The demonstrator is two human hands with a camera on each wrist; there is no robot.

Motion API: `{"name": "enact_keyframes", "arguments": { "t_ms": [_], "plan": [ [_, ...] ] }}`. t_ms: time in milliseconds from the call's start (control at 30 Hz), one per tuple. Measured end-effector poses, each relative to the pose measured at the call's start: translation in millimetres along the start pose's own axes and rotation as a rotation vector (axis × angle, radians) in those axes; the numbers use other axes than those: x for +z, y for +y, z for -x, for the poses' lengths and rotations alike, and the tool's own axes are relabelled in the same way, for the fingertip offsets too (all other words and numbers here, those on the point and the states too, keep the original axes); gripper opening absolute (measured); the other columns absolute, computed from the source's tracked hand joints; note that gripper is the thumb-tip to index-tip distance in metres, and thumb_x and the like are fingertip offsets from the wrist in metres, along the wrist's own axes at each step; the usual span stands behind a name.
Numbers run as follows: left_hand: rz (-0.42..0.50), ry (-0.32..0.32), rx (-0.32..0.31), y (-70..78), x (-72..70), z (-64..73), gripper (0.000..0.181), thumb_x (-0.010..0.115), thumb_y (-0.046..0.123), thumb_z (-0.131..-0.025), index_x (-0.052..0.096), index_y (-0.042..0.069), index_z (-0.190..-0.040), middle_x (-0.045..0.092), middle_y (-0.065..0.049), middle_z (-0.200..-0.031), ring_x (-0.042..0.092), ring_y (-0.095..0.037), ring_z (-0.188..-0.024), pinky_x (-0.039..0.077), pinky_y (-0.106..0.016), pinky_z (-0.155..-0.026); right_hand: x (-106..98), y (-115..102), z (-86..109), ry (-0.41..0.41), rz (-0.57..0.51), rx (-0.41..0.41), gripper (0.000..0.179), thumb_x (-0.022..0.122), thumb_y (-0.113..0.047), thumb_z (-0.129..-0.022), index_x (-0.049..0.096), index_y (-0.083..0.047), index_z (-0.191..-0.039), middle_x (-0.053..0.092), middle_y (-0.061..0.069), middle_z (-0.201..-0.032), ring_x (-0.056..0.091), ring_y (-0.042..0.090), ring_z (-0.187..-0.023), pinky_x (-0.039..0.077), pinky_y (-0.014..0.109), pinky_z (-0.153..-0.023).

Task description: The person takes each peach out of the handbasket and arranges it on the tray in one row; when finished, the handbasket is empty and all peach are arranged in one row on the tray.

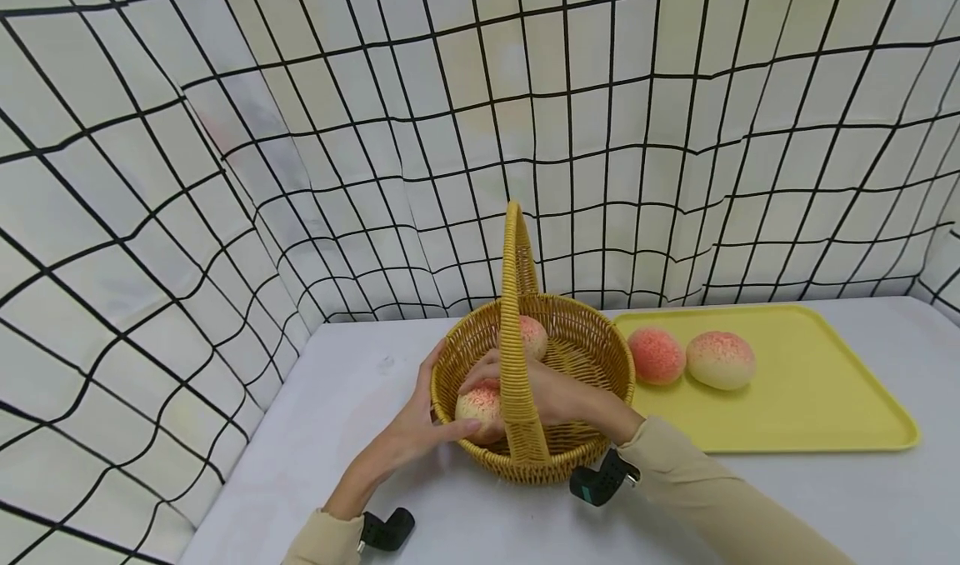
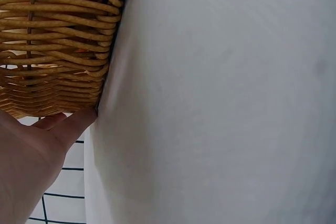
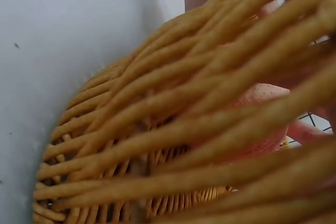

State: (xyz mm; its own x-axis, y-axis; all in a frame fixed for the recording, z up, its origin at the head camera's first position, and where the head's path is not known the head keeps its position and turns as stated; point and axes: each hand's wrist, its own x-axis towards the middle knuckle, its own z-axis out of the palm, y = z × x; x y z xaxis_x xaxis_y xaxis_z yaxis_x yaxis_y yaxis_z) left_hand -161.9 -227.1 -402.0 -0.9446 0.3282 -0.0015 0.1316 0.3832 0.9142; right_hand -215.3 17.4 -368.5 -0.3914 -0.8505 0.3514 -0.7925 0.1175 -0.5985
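Observation:
A round wicker basket (image 1: 577, 327) with a tall arched handle (image 1: 513, 298) stands on the table. My left hand (image 1: 411, 427) holds its left side, fingers along the outer wall and thumb over the near rim. In the left wrist view those fingers (image 2: 73, 127) lie against the weave low down, by the tabletop. My right hand (image 1: 551, 392) reaches under the handle and grips a pale peach with a red-speckled top (image 1: 477, 404) at the basket's left inside. Another peach (image 1: 533, 337) sits farther back in the basket. Through the weave, the right wrist view shows the gripped peach (image 3: 262, 94) partly.
To the right lies a yellow tray (image 1: 825, 382) carrying a redder peach (image 1: 656, 356) and a paler one (image 1: 721, 360) side by side. Black netting over white cloth (image 1: 585, 165) rises behind and left of the white table (image 1: 300, 432).

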Motion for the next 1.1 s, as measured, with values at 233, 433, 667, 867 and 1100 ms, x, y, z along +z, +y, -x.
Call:
{"name": "enact_keyframes", "arguments": {
  "t_ms": [233,433,667,867,1100],
  "plan": [
    [0.004,0.012,-0.007,-0.6,1.1,-0.5,0.123,0.084,0.039,-0.086,-0.007,0.03,-0.167,0.008,-0.021,-0.172,0.021,-0.044,-0.156,0.022,-0.063,-0.122,0,4,-1.9,-0.04,-0.017,0.038,0.046,0.081,-0.027,-0.091,0.068,-0.01,-0.132,0.062,0.006,-0.13,0.054,0.018,-0.123,0.048,0.034,-0.103],
    [0.006,0.014,0.0,-1.5,2.0,-0.7,0.123,0.084,0.039,-0.086,-0.007,0.029,-0.168,0.009,-0.021,-0.172,0.023,-0.044,-0.155,0.023,-0.063,-0.122,-1,8,-3.8,-0.078,-0.067,0.015,0.048,0.081,-0.023,-0.09,0.067,-0.006,-0.133,0.063,0.011,-0.131,0.056,0.02,-0.122,0.049,0.031,-0.1],
    [-0.005,0.015,0.016,-0.7,2.1,-1.7,0.123,0.084,0.039,-0.086,-0.007,0.026,-0.168,0.009,-0.022,-0.172,0.024,-0.046,-0.154,0.024,-0.064,-0.121,0,10,-3.0,-0.05,-0.095,-0.01,0.048,0.083,-0.021,-0.086,0.067,-0.005,-0.128,0.065,0.01,-0.125,0.057,0.019,-0.118,0.05,0.031,-0.098],
    [0.012,0.01,0.01,1.2,2.6,-1.8,0.123,0.084,0.038,-0.086,-0.007,0.026,-0.168,0.007,-0.021,-0.172,0.022,-0.046,-0.155,0.026,-0.063,-0.121,-10,3,2.9,0.043,-0.142,0.182,0.052,0.091,-0.023,-0.081,0.071,-0.007,-0.127,0.068,0.002,-0.123,0.061,0.014,-0.113,0.052,0.032,-0.096],
    [0.027,0.009,-0.004,0.3,1.7,-1.9,0.124,0.085,0.037,-0.086,-0.008,0.025,-0.168,0.006,-0.021,-0.172,0.019,-0.046,-0.156,0.026,-0.062,-0.121,-53,-11,37.9,0.23,-0.184,0.295,0.061,0.091,-0.014,-0.079,0.067,-0.015,-0.136,0.057,0.005,-0.138,0.057,0.025,-0.119,0.058,0.038,-0.091]
  ]
}}
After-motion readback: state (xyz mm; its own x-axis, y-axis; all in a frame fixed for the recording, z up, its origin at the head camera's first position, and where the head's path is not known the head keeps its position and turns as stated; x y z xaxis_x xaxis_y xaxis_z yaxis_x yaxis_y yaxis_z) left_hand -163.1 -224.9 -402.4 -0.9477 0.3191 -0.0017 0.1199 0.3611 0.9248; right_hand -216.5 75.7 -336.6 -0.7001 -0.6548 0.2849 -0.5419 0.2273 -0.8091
